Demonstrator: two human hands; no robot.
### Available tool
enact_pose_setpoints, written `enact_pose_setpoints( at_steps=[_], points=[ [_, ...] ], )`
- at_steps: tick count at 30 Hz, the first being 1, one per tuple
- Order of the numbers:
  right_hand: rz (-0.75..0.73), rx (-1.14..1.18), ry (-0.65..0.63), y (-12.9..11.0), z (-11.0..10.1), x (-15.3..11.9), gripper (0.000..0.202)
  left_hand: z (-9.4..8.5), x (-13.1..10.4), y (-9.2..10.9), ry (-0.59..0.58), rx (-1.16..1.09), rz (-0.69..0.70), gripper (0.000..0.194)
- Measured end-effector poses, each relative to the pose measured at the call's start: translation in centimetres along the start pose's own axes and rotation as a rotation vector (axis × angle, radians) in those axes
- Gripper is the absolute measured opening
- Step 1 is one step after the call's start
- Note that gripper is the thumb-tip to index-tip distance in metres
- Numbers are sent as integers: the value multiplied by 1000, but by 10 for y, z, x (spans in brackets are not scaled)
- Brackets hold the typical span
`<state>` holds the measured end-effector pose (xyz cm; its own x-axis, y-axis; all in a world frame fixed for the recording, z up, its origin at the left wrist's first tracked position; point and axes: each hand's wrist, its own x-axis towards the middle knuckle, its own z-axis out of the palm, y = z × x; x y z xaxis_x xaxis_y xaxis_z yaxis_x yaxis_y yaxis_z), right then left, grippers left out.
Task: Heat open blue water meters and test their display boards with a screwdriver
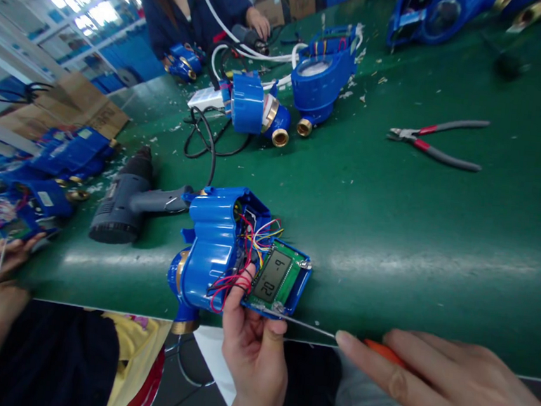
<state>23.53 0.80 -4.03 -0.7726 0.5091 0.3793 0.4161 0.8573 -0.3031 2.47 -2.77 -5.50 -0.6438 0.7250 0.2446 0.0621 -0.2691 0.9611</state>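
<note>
A blue water meter (208, 254) lies on its side at the table's near edge, its housing open and coloured wires running out. My left hand (253, 354) is closed around the lower edge of its blue cover, which carries a green circuit board (296, 276) with an LCD display (274, 275). In my right hand (443, 392) is a screwdriver with an orange handle (383, 351). Its thin shaft (311, 325) reaches left to the board's lower edge, near the left thumb. Whether the tip sits on a screw cannot be made out.
A grey heat gun or power tool (122, 201) lies left of the meter. Behind stand two blue meters (249, 102) (318, 83) with cables. Pliers (437, 139) rest at right. A co-worker's hands (0, 279) work at far left; another person (193, 13) sits across the green table (391, 240).
</note>
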Motion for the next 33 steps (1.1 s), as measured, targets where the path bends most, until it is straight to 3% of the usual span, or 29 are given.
enact_pose_setpoints(
  at_steps=[4, 8, 12, 15, 19, 22, 24, 29, 31, 33],
  points=[
    [-40, -28, 44, 3, 3, 4, 48, 2, 0, 0, 9, -33, -2, 47],
    [48, 142, 29, 3, 0, 7, 57, 3, 1, -1, 21, -58, -2, 50],
    [153, 329, -104, 1, -9, 10, 61, 4, 2, -2, 44, -71, 28, 49],
    [149, 381, -162, -1, -11, 11, 62, 5, 1, -2, 69, -83, 34, 49],
    [38, 152, -37, -2, -5, 7, 69, 3, 0, -4, 57, -78, 54, 51],
    [-48, -90, -45, 0, -2, 5, 72, 2, 1, -4, 52, -46, 40, 50],
    [-59, -114, -41, 1, -1, 5, 73, 2, 1, -4, 43, -29, 33, 50],
    [78, 282, 60, 2, 0, 4, 74, 0, 0, -5, 30, -46, 64, 53],
    [169, 452, -17, 0, 3, 0, 61, -2, 0, -6, 28, -59, 56, 53],
    [364, 658, -155, -4, 8, -4, 44, -3, -1, -6, 29, -65, 48, 53]
  ],
)
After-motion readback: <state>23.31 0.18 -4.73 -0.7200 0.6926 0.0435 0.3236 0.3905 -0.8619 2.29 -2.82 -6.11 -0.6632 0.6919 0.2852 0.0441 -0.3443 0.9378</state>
